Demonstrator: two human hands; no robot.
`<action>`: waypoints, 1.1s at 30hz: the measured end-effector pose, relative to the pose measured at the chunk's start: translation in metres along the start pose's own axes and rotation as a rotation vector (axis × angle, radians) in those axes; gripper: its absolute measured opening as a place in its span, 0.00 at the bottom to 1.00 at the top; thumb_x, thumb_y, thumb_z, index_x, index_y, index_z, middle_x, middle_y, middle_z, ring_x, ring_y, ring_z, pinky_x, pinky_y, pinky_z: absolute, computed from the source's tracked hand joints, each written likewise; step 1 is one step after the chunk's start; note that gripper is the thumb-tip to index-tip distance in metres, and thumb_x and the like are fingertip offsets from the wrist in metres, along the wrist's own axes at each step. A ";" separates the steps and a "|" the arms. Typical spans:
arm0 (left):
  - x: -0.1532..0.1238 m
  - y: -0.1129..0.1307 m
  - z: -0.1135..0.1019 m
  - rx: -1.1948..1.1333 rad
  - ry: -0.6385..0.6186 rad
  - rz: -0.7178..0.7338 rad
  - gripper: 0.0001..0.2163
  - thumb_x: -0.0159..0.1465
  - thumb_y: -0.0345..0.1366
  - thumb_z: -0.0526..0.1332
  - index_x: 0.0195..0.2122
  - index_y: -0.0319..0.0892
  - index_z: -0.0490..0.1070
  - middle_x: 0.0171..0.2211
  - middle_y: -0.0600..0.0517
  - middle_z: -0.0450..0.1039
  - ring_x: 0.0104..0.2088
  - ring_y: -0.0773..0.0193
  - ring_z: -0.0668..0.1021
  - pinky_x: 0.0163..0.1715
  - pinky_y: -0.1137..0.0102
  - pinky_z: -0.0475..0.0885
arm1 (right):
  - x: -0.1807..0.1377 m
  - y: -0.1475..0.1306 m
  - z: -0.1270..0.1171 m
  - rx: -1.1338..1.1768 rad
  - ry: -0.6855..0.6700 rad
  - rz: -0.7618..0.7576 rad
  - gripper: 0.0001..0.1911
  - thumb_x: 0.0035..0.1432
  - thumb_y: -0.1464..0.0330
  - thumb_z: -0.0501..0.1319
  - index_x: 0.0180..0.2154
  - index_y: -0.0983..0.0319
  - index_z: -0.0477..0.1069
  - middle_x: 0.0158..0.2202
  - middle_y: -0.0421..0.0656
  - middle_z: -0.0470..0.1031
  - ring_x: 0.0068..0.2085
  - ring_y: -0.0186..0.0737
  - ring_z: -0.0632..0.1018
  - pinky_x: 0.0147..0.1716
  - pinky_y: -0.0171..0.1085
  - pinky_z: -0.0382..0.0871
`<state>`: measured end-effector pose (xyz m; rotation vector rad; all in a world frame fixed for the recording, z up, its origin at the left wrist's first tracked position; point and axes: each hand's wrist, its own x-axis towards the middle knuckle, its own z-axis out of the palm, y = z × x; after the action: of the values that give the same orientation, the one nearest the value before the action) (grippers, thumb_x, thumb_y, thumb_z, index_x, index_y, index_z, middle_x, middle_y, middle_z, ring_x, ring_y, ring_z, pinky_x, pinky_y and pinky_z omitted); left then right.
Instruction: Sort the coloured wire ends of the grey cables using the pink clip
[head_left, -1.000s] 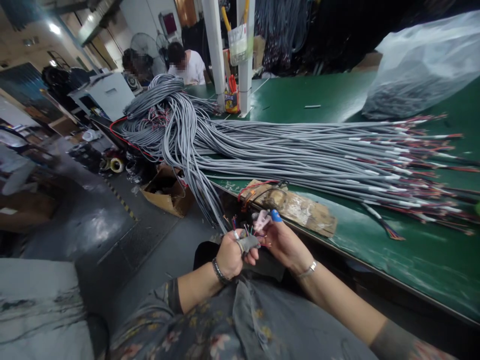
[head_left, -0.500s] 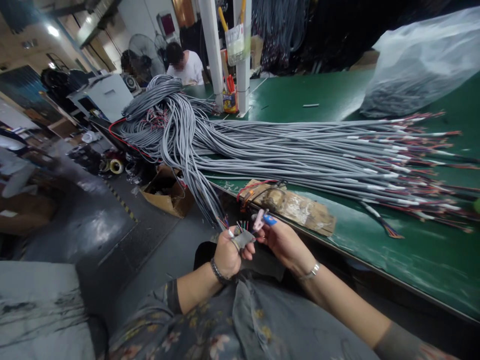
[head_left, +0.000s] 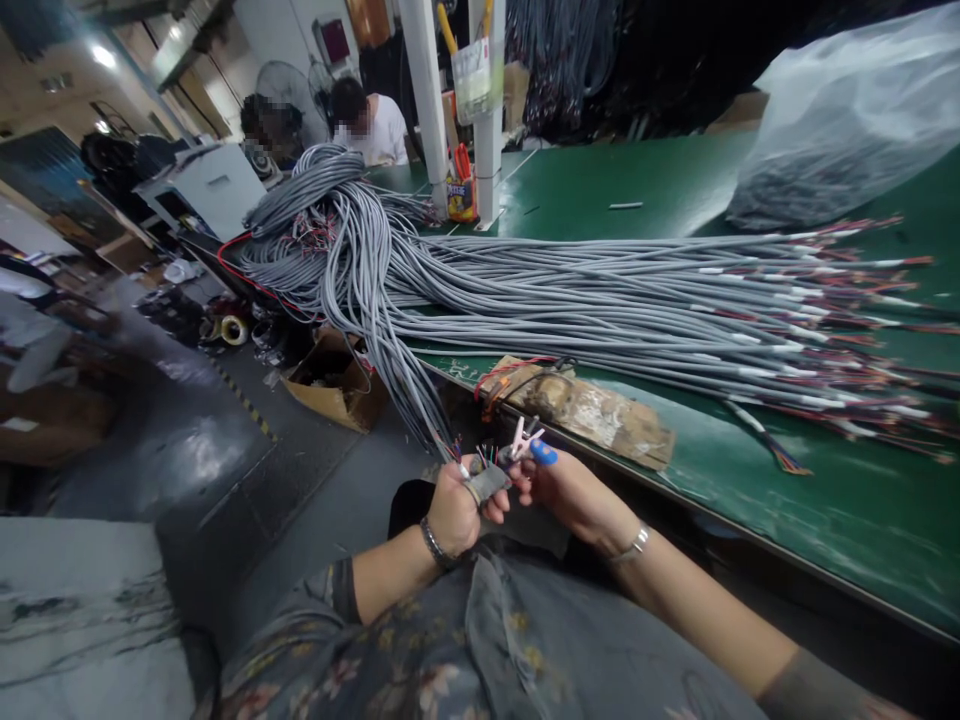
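My left hand (head_left: 456, 510) is closed around the end of a grey cable, and thin coloured wires (head_left: 486, 455) fan out above its fingers. A grey wrap (head_left: 487, 483) covers one of its digits. Close beside it, my right hand (head_left: 574, 495) has its fingers drawn together, with a blue cover (head_left: 543, 452) on one digit. A small pale pink tool with two splayed arms (head_left: 521, 440), like a clip, sticks up from its fingertips near the wires. A bunch of grey cables (head_left: 401, 370) hangs off the bench down to my left hand.
Long grey cables (head_left: 570, 300) with stripped ends lie across the green bench (head_left: 750, 510). Taped cardboard (head_left: 592, 405) sits at its front edge, and a plastic bag (head_left: 840, 130) at the right. An open carton (head_left: 337, 385) stands below. Another person (head_left: 382, 130) sits behind a white post (head_left: 427, 100).
The pink tool has turned, and its two arms now show spread apart. My right hand has shifted slightly right and down; my left hand stays about where it was.
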<state>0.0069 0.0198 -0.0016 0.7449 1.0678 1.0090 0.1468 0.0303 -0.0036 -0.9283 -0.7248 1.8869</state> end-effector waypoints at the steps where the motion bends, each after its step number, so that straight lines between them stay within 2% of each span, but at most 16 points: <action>1: -0.001 -0.001 -0.002 0.022 -0.009 0.001 0.21 0.41 0.52 0.70 0.20 0.38 0.67 0.13 0.54 0.68 0.10 0.74 0.65 0.10 0.78 0.57 | -0.002 0.001 -0.001 -0.026 -0.009 0.017 0.23 0.37 0.50 0.71 0.23 0.63 0.72 0.22 0.39 0.69 0.23 0.31 0.67 0.21 0.33 0.62; 4: -0.003 -0.006 -0.006 0.090 -0.019 0.005 0.22 0.43 0.53 0.69 0.20 0.39 0.67 0.13 0.54 0.69 0.11 0.73 0.66 0.11 0.78 0.58 | -0.006 0.003 -0.002 -0.089 -0.010 0.018 0.19 0.34 0.57 0.75 0.23 0.63 0.72 0.21 0.37 0.70 0.23 0.30 0.66 0.21 0.32 0.60; 10: -0.006 -0.008 -0.012 0.212 -0.127 -0.025 0.20 0.45 0.51 0.69 0.20 0.39 0.66 0.15 0.53 0.70 0.12 0.72 0.68 0.13 0.77 0.61 | -0.008 0.006 0.002 -0.173 0.040 -0.087 0.17 0.37 0.58 0.74 0.24 0.63 0.73 0.20 0.38 0.71 0.22 0.31 0.67 0.24 0.34 0.59; 14: -0.005 -0.008 -0.010 0.139 -0.043 0.004 0.20 0.45 0.52 0.68 0.20 0.39 0.67 0.14 0.54 0.69 0.11 0.72 0.67 0.12 0.77 0.60 | -0.008 0.009 0.007 -0.202 0.087 -0.126 0.17 0.39 0.59 0.73 0.22 0.62 0.71 0.19 0.37 0.70 0.22 0.31 0.65 0.23 0.34 0.57; 18: -0.005 -0.008 -0.008 0.089 0.036 0.007 0.20 0.43 0.52 0.69 0.19 0.39 0.66 0.13 0.54 0.67 0.11 0.73 0.66 0.11 0.77 0.58 | -0.006 0.010 0.006 -0.136 0.145 -0.066 0.18 0.39 0.57 0.72 0.19 0.61 0.68 0.16 0.35 0.65 0.20 0.30 0.63 0.21 0.33 0.58; 22: -0.005 -0.008 -0.009 0.104 0.008 -0.010 0.21 0.43 0.51 0.69 0.18 0.39 0.65 0.12 0.55 0.67 0.11 0.74 0.65 0.11 0.77 0.58 | -0.007 0.007 0.009 -0.087 0.072 0.008 0.19 0.39 0.55 0.72 0.22 0.62 0.70 0.18 0.36 0.68 0.21 0.31 0.67 0.23 0.34 0.61; 26: -0.005 -0.008 -0.009 0.131 -0.026 -0.027 0.19 0.44 0.50 0.69 0.19 0.39 0.66 0.12 0.55 0.67 0.10 0.74 0.64 0.11 0.77 0.57 | -0.008 0.010 0.016 -0.090 -0.002 0.011 0.17 0.41 0.58 0.72 0.25 0.61 0.70 0.17 0.38 0.71 0.20 0.35 0.71 0.23 0.36 0.61; 28: -0.006 -0.007 -0.008 0.132 -0.023 -0.033 0.19 0.44 0.49 0.69 0.19 0.39 0.66 0.12 0.55 0.66 0.10 0.74 0.64 0.11 0.77 0.57 | -0.004 0.015 0.014 -0.045 0.077 -0.005 0.16 0.39 0.60 0.73 0.23 0.61 0.69 0.16 0.36 0.69 0.19 0.33 0.68 0.22 0.35 0.61; 31: -0.009 -0.003 -0.007 0.122 -0.022 -0.053 0.19 0.43 0.50 0.69 0.18 0.39 0.66 0.11 0.55 0.66 0.10 0.74 0.64 0.10 0.77 0.56 | 0.004 0.020 0.002 0.088 0.291 -0.041 0.18 0.35 0.62 0.74 0.18 0.60 0.65 0.14 0.32 0.62 0.17 0.28 0.62 0.19 0.31 0.57; 33: -0.011 -0.001 -0.007 0.104 -0.023 -0.069 0.19 0.42 0.50 0.69 0.18 0.39 0.67 0.11 0.54 0.66 0.10 0.74 0.64 0.10 0.77 0.55 | 0.008 0.020 -0.007 0.163 0.327 -0.032 0.18 0.34 0.61 0.75 0.19 0.59 0.66 0.15 0.32 0.63 0.18 0.28 0.62 0.18 0.31 0.59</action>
<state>-0.0007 0.0091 -0.0004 0.7966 1.1249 0.8894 0.1410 0.0300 -0.0256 -1.0787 -0.3817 1.6836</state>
